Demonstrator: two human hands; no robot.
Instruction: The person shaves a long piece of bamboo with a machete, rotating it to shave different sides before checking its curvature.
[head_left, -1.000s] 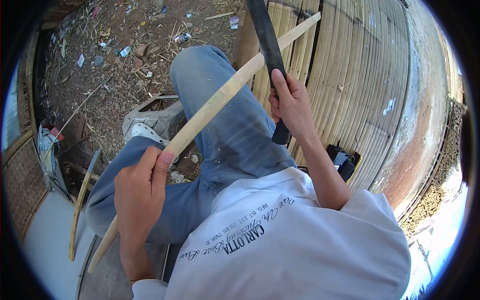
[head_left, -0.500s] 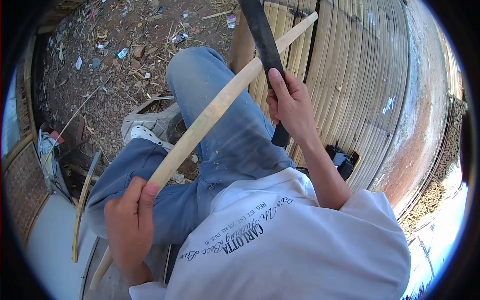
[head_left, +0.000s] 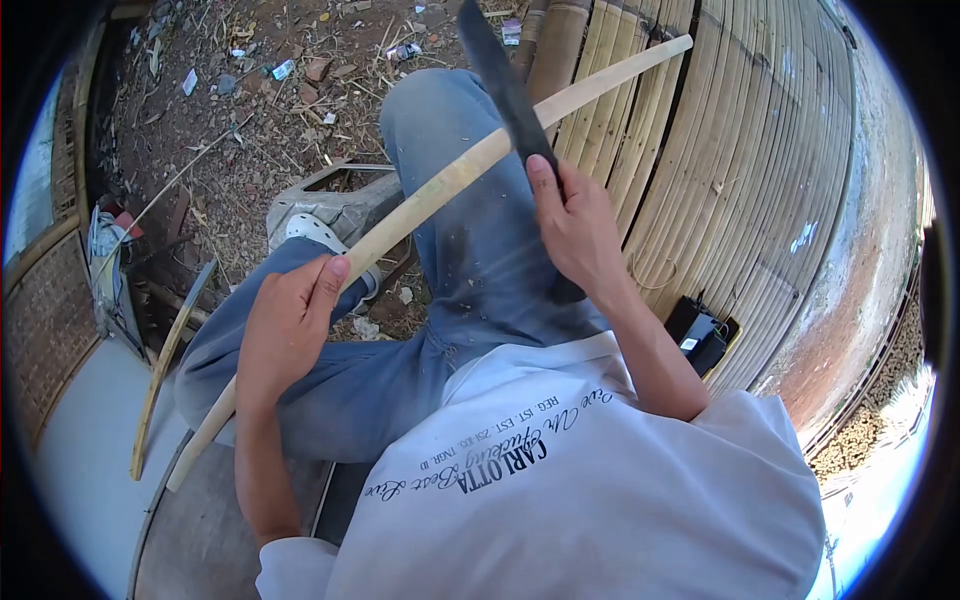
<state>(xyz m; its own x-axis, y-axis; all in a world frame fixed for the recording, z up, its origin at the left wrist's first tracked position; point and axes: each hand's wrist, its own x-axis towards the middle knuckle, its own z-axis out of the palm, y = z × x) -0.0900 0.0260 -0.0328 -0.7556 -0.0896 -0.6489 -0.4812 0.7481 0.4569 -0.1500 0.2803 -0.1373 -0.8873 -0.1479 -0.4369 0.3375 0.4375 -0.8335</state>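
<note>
A long, pale wooden stick (head_left: 437, 192) runs slantwise across my lap, from the lower left up to the slatted bamboo platform. Wrapped round its lower part is my left hand (head_left: 290, 325), thumb along the top; the tail end shows beyond the wrist. My right hand (head_left: 585, 222) grips a machete (head_left: 505, 90) with a dark blade, whose handle is mostly hidden by the fingers. The blade points up and away and crosses over the stick above my raised knee.
The bamboo platform (head_left: 735, 190) lies to the right, with a small black device (head_left: 697, 335) on it. Litter-strewn dirt ground (head_left: 270, 120) spreads ahead. Another strip of wood (head_left: 165, 385) leans at the left, and a grey block-like piece (head_left: 345, 205) stands by my foot.
My left hand has moved up and slightly right, and the stick lies at a flatter slant. The right hand with the machete has shifted slightly right and down. The view has shifted a little.
</note>
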